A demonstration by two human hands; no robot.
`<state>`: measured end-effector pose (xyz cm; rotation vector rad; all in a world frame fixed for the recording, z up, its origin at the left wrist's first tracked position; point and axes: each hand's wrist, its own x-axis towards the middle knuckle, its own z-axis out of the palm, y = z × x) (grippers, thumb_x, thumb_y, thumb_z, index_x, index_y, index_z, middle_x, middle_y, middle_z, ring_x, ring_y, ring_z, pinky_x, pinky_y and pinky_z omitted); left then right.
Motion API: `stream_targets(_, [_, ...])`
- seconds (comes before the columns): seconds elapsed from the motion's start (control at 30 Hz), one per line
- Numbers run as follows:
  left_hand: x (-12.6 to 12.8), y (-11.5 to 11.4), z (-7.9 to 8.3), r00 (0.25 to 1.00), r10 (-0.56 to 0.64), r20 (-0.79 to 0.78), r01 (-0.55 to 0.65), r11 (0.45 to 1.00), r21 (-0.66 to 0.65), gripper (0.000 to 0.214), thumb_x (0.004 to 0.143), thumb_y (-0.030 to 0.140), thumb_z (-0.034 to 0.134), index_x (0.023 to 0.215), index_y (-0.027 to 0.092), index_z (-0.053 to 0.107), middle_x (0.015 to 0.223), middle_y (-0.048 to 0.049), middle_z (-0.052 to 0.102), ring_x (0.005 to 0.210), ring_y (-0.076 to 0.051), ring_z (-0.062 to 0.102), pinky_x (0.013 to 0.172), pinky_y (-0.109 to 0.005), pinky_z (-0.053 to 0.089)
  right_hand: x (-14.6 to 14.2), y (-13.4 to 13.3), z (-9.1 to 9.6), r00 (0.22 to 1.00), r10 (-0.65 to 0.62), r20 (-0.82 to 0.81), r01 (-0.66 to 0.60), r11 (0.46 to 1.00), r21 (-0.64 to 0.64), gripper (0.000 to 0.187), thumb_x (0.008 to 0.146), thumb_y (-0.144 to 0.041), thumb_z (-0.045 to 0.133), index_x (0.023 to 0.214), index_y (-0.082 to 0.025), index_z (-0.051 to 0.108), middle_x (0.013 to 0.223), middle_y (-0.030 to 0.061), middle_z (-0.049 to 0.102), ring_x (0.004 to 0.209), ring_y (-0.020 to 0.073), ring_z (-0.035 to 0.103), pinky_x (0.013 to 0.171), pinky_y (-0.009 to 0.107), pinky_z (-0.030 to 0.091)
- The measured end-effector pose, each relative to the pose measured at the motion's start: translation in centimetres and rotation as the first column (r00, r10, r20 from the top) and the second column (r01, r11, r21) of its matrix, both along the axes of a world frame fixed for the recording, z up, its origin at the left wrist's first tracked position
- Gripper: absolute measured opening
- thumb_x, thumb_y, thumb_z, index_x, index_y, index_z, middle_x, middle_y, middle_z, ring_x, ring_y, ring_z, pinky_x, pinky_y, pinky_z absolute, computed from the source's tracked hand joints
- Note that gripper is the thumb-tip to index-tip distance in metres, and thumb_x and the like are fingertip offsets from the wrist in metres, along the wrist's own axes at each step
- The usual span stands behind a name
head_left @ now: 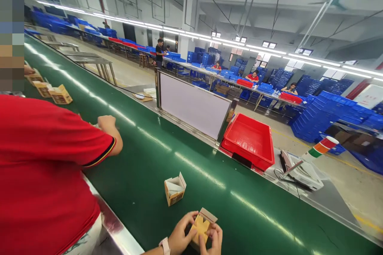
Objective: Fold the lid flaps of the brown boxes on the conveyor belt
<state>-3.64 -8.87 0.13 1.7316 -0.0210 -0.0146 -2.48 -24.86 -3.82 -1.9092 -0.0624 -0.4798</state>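
Both my hands grip a small cardboard box [201,229] over the near edge of the green conveyor belt [143,191]. Its top flap stands raised at the far side, and yellow inner flaps show at the opening. My left hand [181,234], with a pale band at the wrist, wraps the box's left side. On the right side my right hand [214,239] holds it, thumb at the front. Just beyond them another open box [175,190] sits upright on the belt, with white material inside.
A co-worker in a red shirt [44,167] leans over the belt on the left, near several open boxes [60,95]. Across the belt stand a white panel [193,105], a red crate [248,139] and a striped signal light [323,146].
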Motion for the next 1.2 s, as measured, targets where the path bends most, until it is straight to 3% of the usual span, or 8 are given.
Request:
stream_targets(0.23, [1.3,-1.3,2.6,0.917,-0.172,-0.361,0.014,0.915,-0.402,0.043,0.063,0.036,0.078,0.1,0.019,0.065,0.101,-0.0063,0.071,0.101,-0.026,0.063,0.094,-0.038,0.047,-1.0,-0.5,2.5,0.887,0.035,-0.461,0.121,0.945,0.305,0.054,0.063,-0.065,0.064,0.093,-0.021,0.056,0.091,0.0074,0.066,0.084,0.025,0.065,0.076,0.039,0.056])
stream_targets(0.6, [0.9,-4.3,3.2,0.876,-0.193,-0.441,-0.01,0.909,-0.418,0.043,0.06,0.029,0.075,0.1,0.019,0.063,0.103,-0.0066,0.07,0.094,-0.024,0.065,0.087,-0.036,0.05,-2.1,-3.0,5.8,0.944,-0.209,-0.255,0.206,0.978,-0.039,0.042,0.069,-0.05,0.064,0.096,-0.018,0.061,0.1,0.0144,0.065,0.099,0.0331,0.059,0.093,0.052,0.045])
stream_targets(0.7, [-1.5,-1.3,3.3,0.952,-0.119,-0.282,0.041,0.963,-0.268,0.041,0.065,0.046,0.075,0.095,0.019,0.065,0.1,-0.0071,0.07,0.091,-0.022,0.063,0.087,-0.034,0.05,-3.8,-3.4,8.1,0.965,-0.236,0.112,0.256,0.94,-0.225,0.043,0.081,-0.043,0.06,0.116,-0.018,0.052,0.121,0.0178,0.056,0.116,0.0338,0.052,0.097,0.053,0.042])
stream_targets(0.77, [-3.0,2.1,3.1,0.977,-0.013,-0.211,-0.014,0.992,-0.128,0.041,0.072,0.06,0.066,0.077,0.019,0.064,0.075,-0.0038,0.065,0.073,-0.019,0.06,0.072,-0.032,0.051,-4.8,-2.6,9.5,0.96,-0.054,0.276,0.135,0.949,-0.285,0.041,0.085,-0.034,0.057,0.123,-0.021,0.047,0.124,0.0158,0.054,0.116,0.0304,0.054,0.095,0.048,0.046])
stream_targets(0.83, [-3.6,5.7,3.0,0.962,0.226,-0.15,-0.228,0.974,0.004,0.048,0.072,0.068,0.06,0.07,0.021,0.059,0.067,-0.0022,0.06,0.065,-0.019,0.057,0.063,-0.031,0.05,-5.2,-0.9,10.4,0.952,0.181,0.248,-0.098,0.944,-0.316,0.044,0.086,-0.027,0.055,0.128,-0.023,0.044,0.124,0.0127,0.056,0.114,0.0259,0.058,0.09,0.04,0.051])
stream_targets(0.93, [-2.1,9.9,3.5,0.911,0.41,-0.037,-0.406,0.909,0.091,0.06,0.067,0.07,0.065,0.101,0.021,0.064,0.108,-0.0113,0.068,0.098,-0.028,0.064,0.077,-0.038,0.055,-4.0,2.6,10.1,0.926,0.375,0.035,-0.33,0.852,-0.406,0.061,0.082,-0.023,0.056,0.14,-0.024,0.039,0.136,0.0133,0.054,0.121,0.0275,0.056,0.089,0.039,0.053])
stream_targets(1.07, [2.0,11.1,4.5,0.997,0.051,0.051,-0.058,0.988,0.141,0.067,0.075,0.066,0.061,0.126,0.022,0.061,0.135,-0.0147,0.059,0.126,-0.033,0.053,0.106,-0.051,0.043,-0.5,5.5,8.4,0.904,0.37,-0.214,-0.42,0.679,-0.602,0.084,0.07,-0.028,0.066,0.148,-0.024,0.036,0.149,0.0141,0.044,0.128,0.0429,0.047,0.092,0.059,0.047])
stream_targets(1.2, [3.5,9.8,4.1,0.97,-0.21,0.126,0.174,0.952,0.251,0.061,0.081,0.065,0.056,0.129,0.028,0.061,0.134,-0.0092,0.062,0.135,-0.033,0.044,0.114,-0.055,0.032,2.3,4.8,7.9,0.875,0.366,-0.318,-0.482,0.581,-0.656,0.072,0.067,-0.036,0.072,0.136,-0.035,0.052,0.143,0.007,0.053,0.12,0.0421,0.051,0.083,0.054,0.047])
